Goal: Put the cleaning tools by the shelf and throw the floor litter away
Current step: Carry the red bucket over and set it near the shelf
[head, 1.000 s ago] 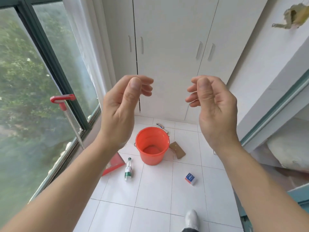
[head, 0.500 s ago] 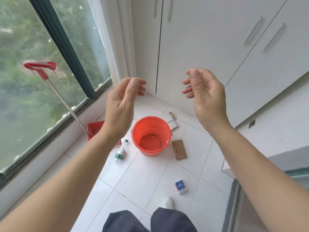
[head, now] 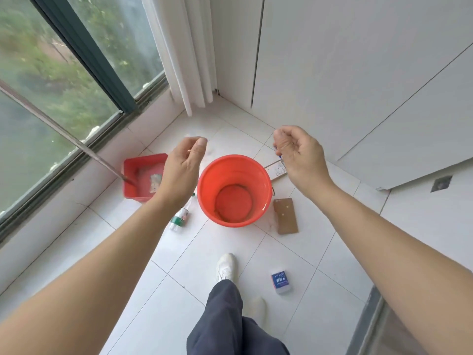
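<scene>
so my left hand [head: 183,170] and right hand [head: 300,157] hover loosely curled, empty, flanking the bucket [head: 256,180], seemingly ready for litter [head: 179,217] around it.

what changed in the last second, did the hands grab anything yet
The person stepped closer and the view tilted down. The left hand and right hand dropped from in front of the cabinet doors and now flank the orange bucket in the view, loosely curled. Nothing was taken or let go. The bucket, plastic bottle, cardboard piece, blue pack and red dustpan stayed put.
</scene>
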`<state>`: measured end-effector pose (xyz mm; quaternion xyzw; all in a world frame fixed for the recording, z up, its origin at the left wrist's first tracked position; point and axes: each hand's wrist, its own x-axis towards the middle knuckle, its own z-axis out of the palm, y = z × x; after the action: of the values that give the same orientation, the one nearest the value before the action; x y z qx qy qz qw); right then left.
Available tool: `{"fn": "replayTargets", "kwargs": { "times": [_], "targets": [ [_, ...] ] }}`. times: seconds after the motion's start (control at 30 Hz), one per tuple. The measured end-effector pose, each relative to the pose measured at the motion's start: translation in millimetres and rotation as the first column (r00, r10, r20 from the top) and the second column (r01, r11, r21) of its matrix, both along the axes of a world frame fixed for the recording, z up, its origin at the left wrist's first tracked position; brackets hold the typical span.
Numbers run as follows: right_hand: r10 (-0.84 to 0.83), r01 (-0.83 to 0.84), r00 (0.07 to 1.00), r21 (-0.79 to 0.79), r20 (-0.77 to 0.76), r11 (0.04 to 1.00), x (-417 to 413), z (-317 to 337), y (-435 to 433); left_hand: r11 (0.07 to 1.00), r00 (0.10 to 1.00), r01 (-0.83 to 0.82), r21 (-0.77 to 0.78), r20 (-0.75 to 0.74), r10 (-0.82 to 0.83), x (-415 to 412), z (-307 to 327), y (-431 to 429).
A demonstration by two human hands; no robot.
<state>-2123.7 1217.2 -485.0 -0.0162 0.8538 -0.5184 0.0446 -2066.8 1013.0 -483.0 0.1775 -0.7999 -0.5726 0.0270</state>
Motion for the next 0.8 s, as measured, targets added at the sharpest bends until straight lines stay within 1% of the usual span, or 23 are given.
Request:
{"fn": "replayTargets", "kwargs": {
  "times": [0.13,0.2,0.3,0.4,0.53,0.63,0.73,0.8],
  "targets": [
    [0.031,-0.049,0.989,0.126,0.148,0.991,-37,-106,3,0.999,0.975,0.015,-0.042,0.223,-0.005,-31,-101,-8],
    [0.043,-0.087,0.974,0.19,0.221,0.978,-51,-160,5,0.996,0.957,0.033,-0.084,0.291,-0.007,-44,-151,-12],
    [0.043,-0.114,0.963,0.258,0.265,0.959,-74,-230,4,0.988,0.924,0.064,-0.141,0.382,-0.006,-65,-212,-24],
    [0.038,-0.142,0.95,0.321,0.308,0.936,-94,-286,1,0.981,0.894,0.089,-0.173,0.447,-0.002,-84,-267,-33],
    [0.022,-0.173,0.928,0.377,0.372,0.91,-110,-341,-5,0.977,0.856,0.076,-0.201,0.515,0.039,-100,-324,-40],
    [0.015,-0.213,0.918,0.46,0.397,0.862,-114,-370,-7,0.972,0.828,0.044,-0.229,0.553,0.093,-102,-360,-47],
    [-0.019,-0.26,0.9,0.572,0.435,0.778,-118,-392,-6,0.964,0.738,0.014,-0.267,0.653,0.17,-98,-389,-50],
    [-0.059,-0.275,0.878,0.602,0.474,0.75,-119,-404,-4,0.972,0.689,-0.001,-0.236,0.705,0.171,-93,-403,-50]
  ]
}}
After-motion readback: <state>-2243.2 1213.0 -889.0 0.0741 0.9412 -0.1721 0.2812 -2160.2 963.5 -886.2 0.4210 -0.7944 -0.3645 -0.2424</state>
